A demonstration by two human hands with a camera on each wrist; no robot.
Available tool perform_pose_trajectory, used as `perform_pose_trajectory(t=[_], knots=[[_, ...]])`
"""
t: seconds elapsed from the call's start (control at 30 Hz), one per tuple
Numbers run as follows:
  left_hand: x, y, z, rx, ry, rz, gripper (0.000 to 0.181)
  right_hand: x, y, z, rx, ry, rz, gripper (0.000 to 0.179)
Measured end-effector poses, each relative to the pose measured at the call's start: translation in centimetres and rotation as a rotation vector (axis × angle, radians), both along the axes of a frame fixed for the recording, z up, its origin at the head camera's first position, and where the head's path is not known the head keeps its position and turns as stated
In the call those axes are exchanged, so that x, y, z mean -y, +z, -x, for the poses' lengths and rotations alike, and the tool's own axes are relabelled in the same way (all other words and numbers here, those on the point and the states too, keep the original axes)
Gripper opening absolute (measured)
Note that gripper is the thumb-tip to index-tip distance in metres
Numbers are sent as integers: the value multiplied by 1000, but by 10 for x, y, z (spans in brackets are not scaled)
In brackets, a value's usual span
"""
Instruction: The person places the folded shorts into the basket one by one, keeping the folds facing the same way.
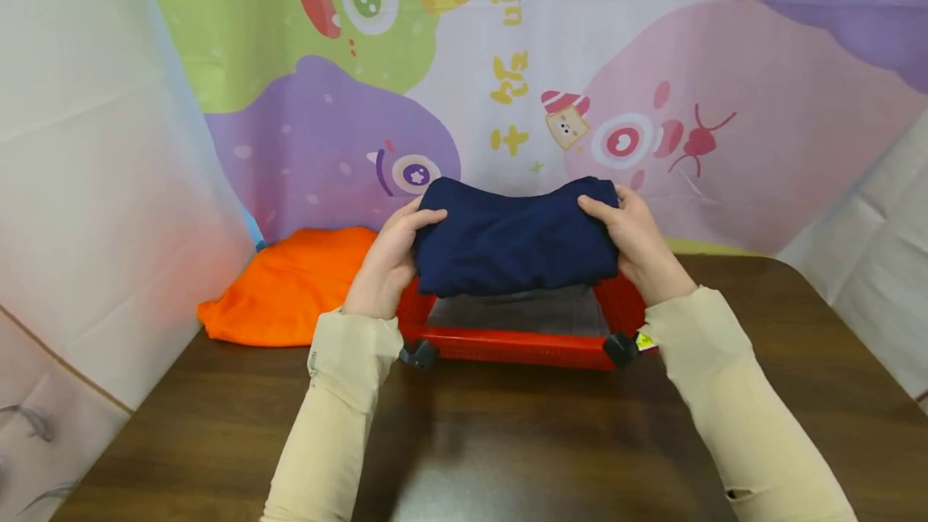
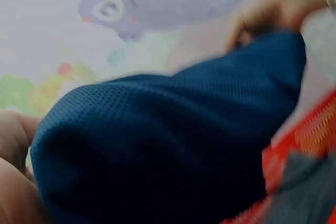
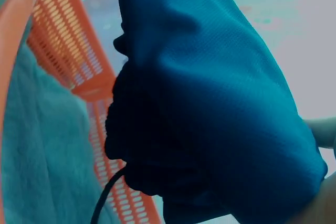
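I am holding a folded navy cloth (image 1: 518, 244) at the centre of the frame, in line above a red basket (image 1: 507, 347) that is standing on the surface (image 1: 522, 433). My left hand (image 1: 384, 260) is gripping the cloth's left end, and my right hand (image 1: 641, 244) is gripping its right end. Each thumb is lying on the near face; the fingers are mostly passing out of sight behind the fabric, so I cannot tell how firmly they are closing. Both hands are closing only as far as the folded thickness is allowing.

Handling: the cloth is appearing light, soft and limp. Its upper edge is sagging between the two grips, which is suggesting low stiffness. The fine mesh-like weave, showing in the left wrist view, is probably giving fair friction; breakage is not a concern, but inner layers could be slipping out. Take hold at both short ends, pinching every layer together. A dark cord (image 3: 106, 195) is curving below the cloth at the lower left of the right wrist view; I cannot tell whether it is belonging to the garment.

A grey cloth (image 1: 518, 312) is lying inside the basket. An orange cloth (image 1: 290, 288) is resting at the left of the frame, beside the basket.
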State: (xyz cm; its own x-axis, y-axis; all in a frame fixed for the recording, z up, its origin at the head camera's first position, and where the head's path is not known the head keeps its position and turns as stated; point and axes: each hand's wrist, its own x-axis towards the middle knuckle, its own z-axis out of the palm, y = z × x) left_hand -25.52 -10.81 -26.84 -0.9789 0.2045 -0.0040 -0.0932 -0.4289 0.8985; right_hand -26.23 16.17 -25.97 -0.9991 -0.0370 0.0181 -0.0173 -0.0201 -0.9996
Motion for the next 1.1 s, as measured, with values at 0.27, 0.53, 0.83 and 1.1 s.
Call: perform_pose_trajectory(t=[0.27, 0.53, 0.83, 1.1], knots=[[2, -30, 28, 19, 75, 317, 42, 3, -24, 19, 55, -56, -182, 58], [7, -55, 23, 90, 140, 555, 56, -1, -47, 17, 125, 10, -289, 56], [4, -60, 17, -98, 156, 988, 54, -8, -58, 10, 193, 115, -503, 62], [0, -73, 14, -89, 28, 1370, 58, -12, -71, 6, 242, 182, -654, 67]])
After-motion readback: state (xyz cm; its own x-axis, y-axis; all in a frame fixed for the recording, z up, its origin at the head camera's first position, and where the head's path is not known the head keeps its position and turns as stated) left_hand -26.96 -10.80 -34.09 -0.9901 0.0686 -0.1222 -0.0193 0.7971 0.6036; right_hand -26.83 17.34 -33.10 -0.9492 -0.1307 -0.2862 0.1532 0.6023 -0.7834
